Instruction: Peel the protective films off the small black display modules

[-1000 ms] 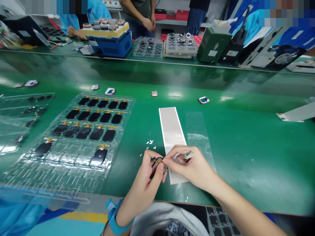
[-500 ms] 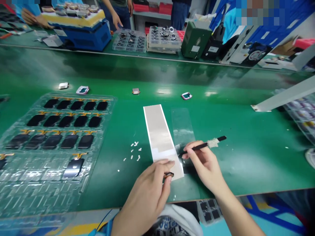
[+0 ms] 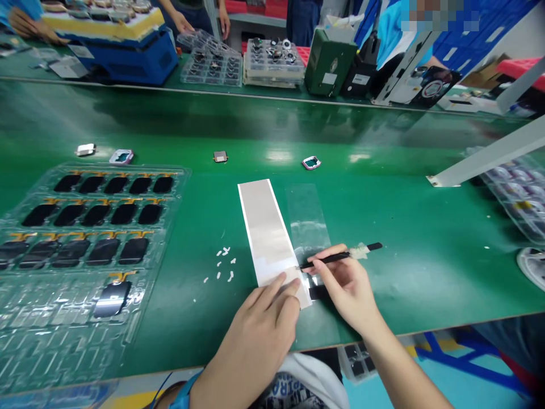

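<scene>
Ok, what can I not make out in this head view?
Head view:
Black piece on the clear film: right hand hides part.
Lower end of the white strip: left hand covers it.
Small white bits: too small to identify.
Standing person beyond the bench: cut off by the top edge.

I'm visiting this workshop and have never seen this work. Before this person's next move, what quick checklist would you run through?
1. Left hand lies on the end of the silver-white strip: ok.
2. Right hand pinches the black pen-like tool: ok.
3. Tool tip touches the strip: cannot tell.
4. Small white scraps lie apart from the strip: ok.
5. Black piece lies under the clear film: cannot tell.
6. Both hands stay off the tray of black panels: ok.
</scene>
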A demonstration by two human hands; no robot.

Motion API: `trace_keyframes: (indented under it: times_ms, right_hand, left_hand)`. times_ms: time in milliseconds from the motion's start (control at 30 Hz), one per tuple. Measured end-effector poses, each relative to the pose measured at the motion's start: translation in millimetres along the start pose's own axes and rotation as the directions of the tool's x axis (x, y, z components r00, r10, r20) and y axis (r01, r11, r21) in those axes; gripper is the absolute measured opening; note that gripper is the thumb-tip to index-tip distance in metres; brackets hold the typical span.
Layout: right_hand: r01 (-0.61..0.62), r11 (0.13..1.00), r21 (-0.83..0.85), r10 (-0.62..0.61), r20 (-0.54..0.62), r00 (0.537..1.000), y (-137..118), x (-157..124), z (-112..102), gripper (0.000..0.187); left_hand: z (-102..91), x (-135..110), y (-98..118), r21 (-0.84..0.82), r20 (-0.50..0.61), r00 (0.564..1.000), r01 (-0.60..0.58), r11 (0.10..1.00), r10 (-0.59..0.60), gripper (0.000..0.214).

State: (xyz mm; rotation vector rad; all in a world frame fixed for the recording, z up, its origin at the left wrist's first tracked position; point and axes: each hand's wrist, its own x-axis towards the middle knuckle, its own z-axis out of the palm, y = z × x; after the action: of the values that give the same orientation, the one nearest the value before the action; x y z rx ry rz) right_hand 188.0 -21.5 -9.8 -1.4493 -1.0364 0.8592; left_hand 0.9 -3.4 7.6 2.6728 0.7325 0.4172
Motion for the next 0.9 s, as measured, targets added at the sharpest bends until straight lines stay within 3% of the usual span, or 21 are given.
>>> trace_keyframes:
  times_ms: [100, 233, 333, 400, 467, 567, 633, 733, 900]
  right_hand:
    - [-0.064, 0.997, 0.036, 0.063, 0.022, 0.998, -4, 2, 3, 0.023]
    - [-0.15, 0.961, 0.232, 0.147, 0.033, 0.989, -16, 6, 6, 0.027]
    - [-0.115, 0.916, 0.383, 0.148, -0.057, 0.987, -23, 4, 8, 0.024]
    - [-0.036, 0.906, 0.422, 0.109, -0.149, 0.983, -25, -2, 10, 0.019]
    - [0.06, 0.916, 0.396, 0.04, -0.24, 0.97, -24, -12, 15, 0.014]
    - [0.184, 0.932, 0.311, -0.078, -0.322, 0.944, -22, -26, 28, 0.009]
    - [0.215, 0.941, 0.263, -0.128, -0.312, 0.942, -23, -32, 37, 0.008]
    - [0.223, 0.952, 0.211, -0.156, -0.291, 0.944, -25, -34, 46, 0.008]
    - [0.223, 0.953, 0.204, -0.158, -0.292, 0.943, -27, -32, 48, 0.009]
  left_hand:
    - [1.6, 1, 0, -0.008, -0.012, 1.0, 0.007, 1.0, -0.007, 0.022]
    - [0.2, 4, -1, -0.033, -0.026, 0.999, 0.018, 0.999, -0.019, 0.022]
    - [-3.8, 4, -2, -0.245, -0.04, 0.991, 0.115, 0.963, -0.129, 0.02]
    - [-5.8, 4, -3, -0.507, -0.024, 0.954, 0.247, 0.826, -0.3, 0.012]
    - [-6.2, 4, -3, -0.752, 0.018, 0.876, 0.329, 0.571, -0.481, 0.007]
    - [-4.8, 7, 1, -0.939, 0.094, 0.779, 0.275, 0.204, -0.619, 0.011]
    - [-3.5, 9, 4, -0.974, 0.128, 0.766, 0.218, 0.068, -0.63, 0.015]
    - [-1.9, 11, 7, -0.988, 0.133, 0.789, 0.156, -0.013, -0.6, 0.021]
    - [-1.0, 13, 7, -0.988, 0.115, 0.802, 0.153, 0.015, -0.586, 0.018]
